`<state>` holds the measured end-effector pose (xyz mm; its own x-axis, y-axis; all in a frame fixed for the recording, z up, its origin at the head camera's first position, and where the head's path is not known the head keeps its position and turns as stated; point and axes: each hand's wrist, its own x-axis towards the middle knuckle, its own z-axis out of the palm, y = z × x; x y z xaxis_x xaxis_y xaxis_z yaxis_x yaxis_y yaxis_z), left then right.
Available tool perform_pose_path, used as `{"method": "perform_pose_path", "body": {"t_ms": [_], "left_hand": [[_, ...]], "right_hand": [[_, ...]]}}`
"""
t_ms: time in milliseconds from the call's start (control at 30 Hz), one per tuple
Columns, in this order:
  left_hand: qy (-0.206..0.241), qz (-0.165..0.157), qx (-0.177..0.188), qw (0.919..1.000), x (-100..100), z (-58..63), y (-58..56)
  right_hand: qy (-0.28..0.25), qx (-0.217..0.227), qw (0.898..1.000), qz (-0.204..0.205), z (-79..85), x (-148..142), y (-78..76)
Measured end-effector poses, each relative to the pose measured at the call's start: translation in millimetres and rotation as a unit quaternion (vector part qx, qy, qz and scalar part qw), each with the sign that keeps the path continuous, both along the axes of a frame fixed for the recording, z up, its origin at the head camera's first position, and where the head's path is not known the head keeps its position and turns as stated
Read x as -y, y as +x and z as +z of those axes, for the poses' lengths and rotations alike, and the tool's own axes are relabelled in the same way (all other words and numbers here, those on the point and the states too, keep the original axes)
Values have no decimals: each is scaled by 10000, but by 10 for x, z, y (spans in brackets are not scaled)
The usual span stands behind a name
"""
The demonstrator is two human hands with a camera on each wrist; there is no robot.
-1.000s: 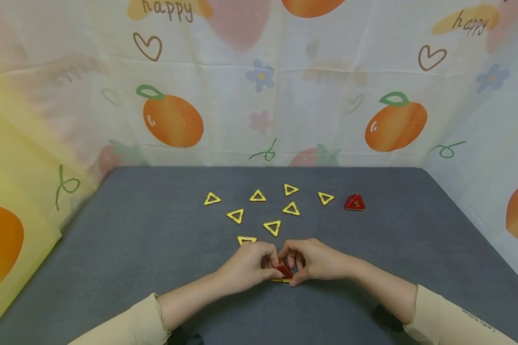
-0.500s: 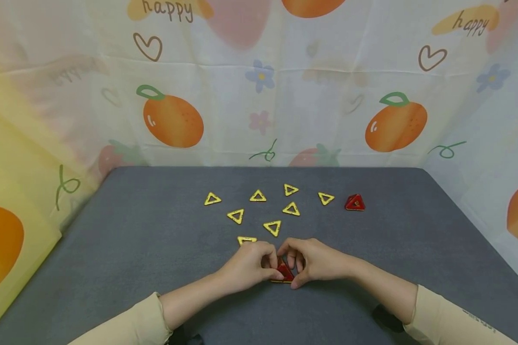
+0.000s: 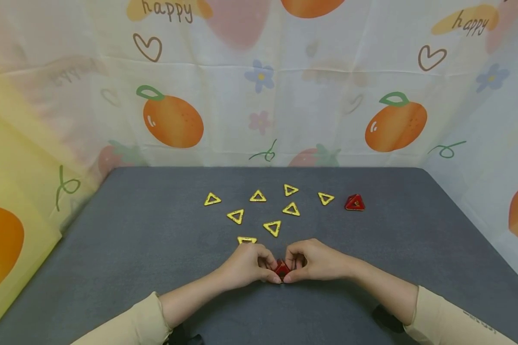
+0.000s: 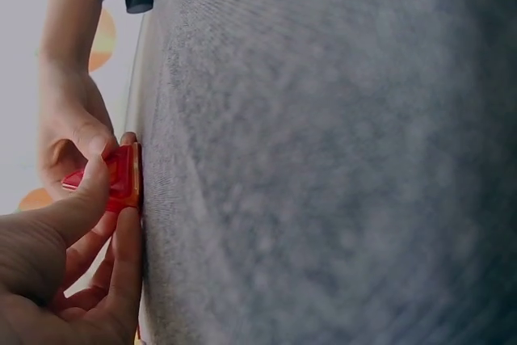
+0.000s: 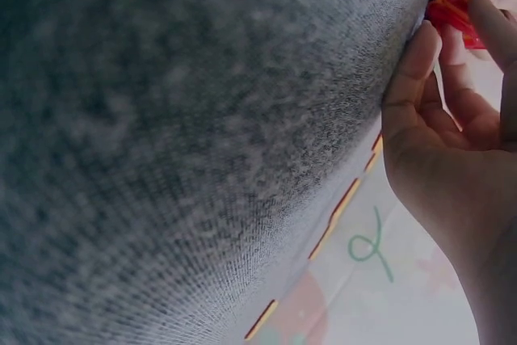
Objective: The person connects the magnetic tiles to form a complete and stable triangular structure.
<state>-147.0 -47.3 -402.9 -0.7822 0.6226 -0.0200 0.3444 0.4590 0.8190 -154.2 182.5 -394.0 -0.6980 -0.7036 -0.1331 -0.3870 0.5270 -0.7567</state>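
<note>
Near the front of the grey table, a small red pyramid (image 3: 281,271) of triangular frame pieces stands between my two hands. My left hand (image 3: 251,267) pinches its left side with thumb and fingers. On the opposite side, my right hand (image 3: 314,261) pinches it the same way. The left wrist view shows the red pyramid (image 4: 123,177) low at the tabletop, with fingertips of both hands on it. From the right wrist, the pyramid (image 5: 456,7) appears at the upper right, partly covered by fingers.
Several yellow triangle frames (image 3: 272,228) lie flat and spread out beyond my hands on the grey table (image 3: 155,254). One yellow triangle (image 3: 246,239) is partly hidden behind my left hand. A second red pyramid (image 3: 355,202) stands at the back right. A printed cloth (image 3: 224,115) hangs behind.
The red piece between my hands has gone from leaning over a flat base piece to a compact pyramid. Both hands' fingertips have drawn closer together around it.
</note>
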Motion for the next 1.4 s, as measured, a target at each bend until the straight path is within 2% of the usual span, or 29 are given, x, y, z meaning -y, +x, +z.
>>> {"method": "perform_pose_path", "body": {"t_ms": [333, 1400], "left_hand": [[56, -199, 105, 9997, 11, -16, -35], [126, -225, 162, 9995, 1, 0, -28]], "right_hand": [[19, 102, 9999, 27, 10, -1, -5], [-98, 125, 9999, 18, -9, -15, -30]]}}
